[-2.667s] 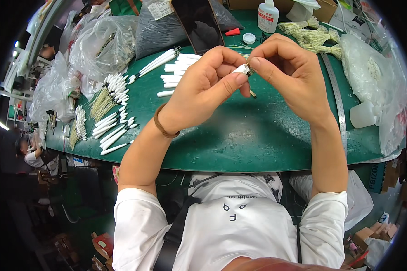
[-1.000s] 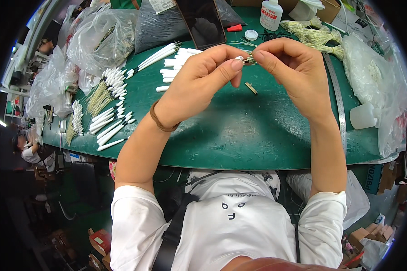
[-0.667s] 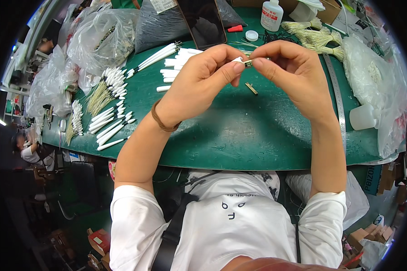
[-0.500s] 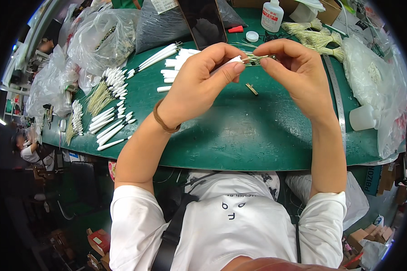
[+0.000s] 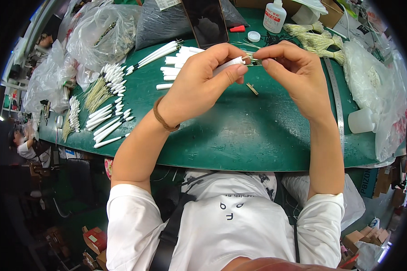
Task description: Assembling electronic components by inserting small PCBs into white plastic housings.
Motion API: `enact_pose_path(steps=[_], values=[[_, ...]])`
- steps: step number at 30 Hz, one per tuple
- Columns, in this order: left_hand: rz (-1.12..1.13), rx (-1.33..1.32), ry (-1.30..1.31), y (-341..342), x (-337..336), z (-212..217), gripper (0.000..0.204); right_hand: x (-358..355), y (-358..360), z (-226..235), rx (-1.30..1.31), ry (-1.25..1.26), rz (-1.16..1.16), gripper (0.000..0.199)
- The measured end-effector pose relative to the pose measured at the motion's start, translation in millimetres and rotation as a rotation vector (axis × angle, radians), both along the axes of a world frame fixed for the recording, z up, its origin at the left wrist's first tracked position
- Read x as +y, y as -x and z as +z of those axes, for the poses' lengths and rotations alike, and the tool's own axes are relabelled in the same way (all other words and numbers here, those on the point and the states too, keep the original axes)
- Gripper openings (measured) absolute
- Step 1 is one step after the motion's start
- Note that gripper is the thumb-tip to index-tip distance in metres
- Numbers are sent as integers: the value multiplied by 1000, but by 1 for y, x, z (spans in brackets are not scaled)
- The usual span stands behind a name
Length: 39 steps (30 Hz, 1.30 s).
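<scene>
Above the table, my left hand (image 5: 199,83) is closed around a white plastic tube (image 5: 229,65), its end pointing right. Thin wires (image 5: 247,57) stick out of that end. My right hand (image 5: 296,74) pinches these wires between thumb and forefinger, close to the tube; the fingertips hide exactly what sits between them. Beyond the hands, a loose bundle of pale green wires (image 5: 254,62) lies on the table. More white tubes (image 5: 168,78) lie beside my left wrist. A small brass-coloured piece (image 5: 252,89) rests on the green surface between the hands.
White tubes with tips (image 5: 105,131) and white-tipped wire bundles (image 5: 97,97) lie at left. A phone (image 5: 206,22), glue bottle (image 5: 274,17) and white cap (image 5: 253,36) stand behind. At right are a steel ruler (image 5: 336,90), wire hanks (image 5: 319,40), a white cup (image 5: 362,119) and plastic bags.
My right fingertips have moved left, nearer to the tube's end. The left hand keeps its hold, and the tube's end shows a little more.
</scene>
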<state>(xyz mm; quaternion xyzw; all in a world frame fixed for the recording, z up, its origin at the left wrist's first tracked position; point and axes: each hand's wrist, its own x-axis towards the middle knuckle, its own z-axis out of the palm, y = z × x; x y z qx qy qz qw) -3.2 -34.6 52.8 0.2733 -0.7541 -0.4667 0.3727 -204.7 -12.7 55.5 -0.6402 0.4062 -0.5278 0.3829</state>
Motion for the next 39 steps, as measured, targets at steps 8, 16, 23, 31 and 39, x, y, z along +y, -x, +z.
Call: enact_pose_path(steps=[8,16,23,31,39], values=[[8,-57,-13,-2,2,2,20,3,-5,2,195,213,-79,16],[4,-44,-75,-1,4,4,19,6,-6,8,347,331,-76,20],[28,-16,8,1,3,-5,20,4,-4,2,281,266,-179,16],[145,-188,258,1,6,-4,18,1,-1,8,12,-287,47,20],[122,-207,321,3,5,-7,18,-1,-6,-7,-18,-121,37,18]])
